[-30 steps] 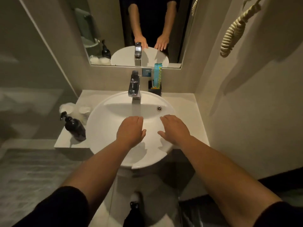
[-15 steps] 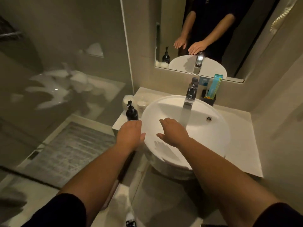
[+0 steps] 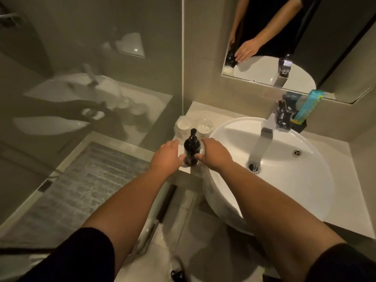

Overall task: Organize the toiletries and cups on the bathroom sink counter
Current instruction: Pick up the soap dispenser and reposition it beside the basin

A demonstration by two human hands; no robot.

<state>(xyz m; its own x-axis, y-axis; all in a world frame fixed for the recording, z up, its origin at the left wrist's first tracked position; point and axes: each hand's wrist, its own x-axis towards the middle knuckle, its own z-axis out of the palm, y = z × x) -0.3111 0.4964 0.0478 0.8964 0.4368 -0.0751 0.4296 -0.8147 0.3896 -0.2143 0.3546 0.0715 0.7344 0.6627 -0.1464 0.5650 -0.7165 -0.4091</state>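
Black pump bottle (image 3: 192, 147) upright on the counter (image 3: 203, 111), left of the white basin (image 3: 284, 180); left hand (image 3: 165, 158) and right hand (image 3: 216, 153) cupped against its sides; firm grip cannot be told; two wrapped cups (image 3: 194, 126) just behind.

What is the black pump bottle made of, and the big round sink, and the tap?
Pump bottle: probably dark glossy plastic, though it may be glass; faint shine on its side.
Sink: looks like glazed white ceramic, smooth with soft reflections.
Tap: polished metal, likely chrome; it mirrors its surroundings.
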